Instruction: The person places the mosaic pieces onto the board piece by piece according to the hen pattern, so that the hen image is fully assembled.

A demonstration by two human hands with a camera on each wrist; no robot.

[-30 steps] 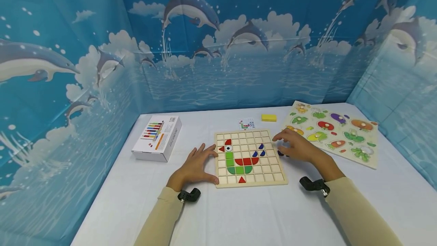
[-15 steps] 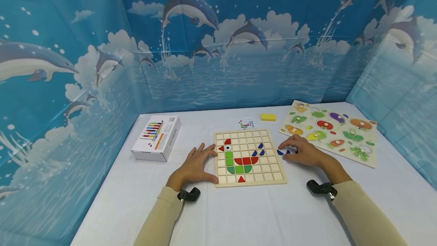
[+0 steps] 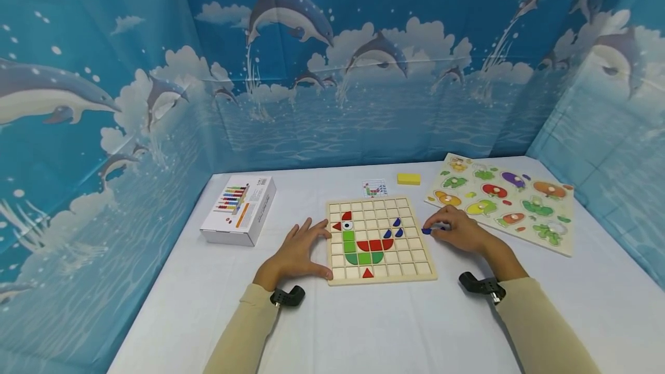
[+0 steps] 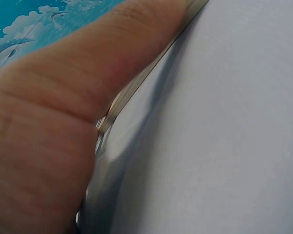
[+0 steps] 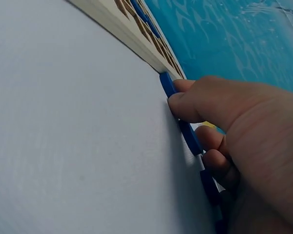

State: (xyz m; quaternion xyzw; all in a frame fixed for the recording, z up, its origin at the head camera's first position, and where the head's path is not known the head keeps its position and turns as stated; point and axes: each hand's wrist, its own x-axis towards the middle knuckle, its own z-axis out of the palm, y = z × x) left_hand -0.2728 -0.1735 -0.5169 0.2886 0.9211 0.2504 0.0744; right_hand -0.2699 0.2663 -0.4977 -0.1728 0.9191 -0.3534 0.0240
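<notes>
In the head view my left hand (image 3: 299, 251) rests spread at the left edge of a wooden grid board (image 3: 415, 267), its fingertips and thumb touching the frame. The left wrist view shows that thumb (image 4: 127, 44) against the board's side. Just past the board's right edge, my right hand (image 3: 459, 229) pinches a blue half-round tile (image 5: 167, 84) between thumb and finger. Several more blue tiles (image 5: 189, 138) lie under its other fingers, partly hidden. Set in the grid are red tiles (image 3: 375, 245), green tiles (image 3: 349, 241), a white eye tile (image 3: 347, 225) and blue tiles (image 3: 397, 222).
A small pattern card (image 3: 374, 188) and a yellow block (image 3: 408, 179) lie behind the board. To the right is a vegetable knob puzzle (image 3: 501, 201). A white box (image 3: 239, 210) stands at the left. Dolphin-printed cloth (image 3: 332, 120) surrounds the white table.
My right hand has drawn back from over the board's right edge to the blue tiles and now pinches one, tilting it up. My left hand has stayed in place.
</notes>
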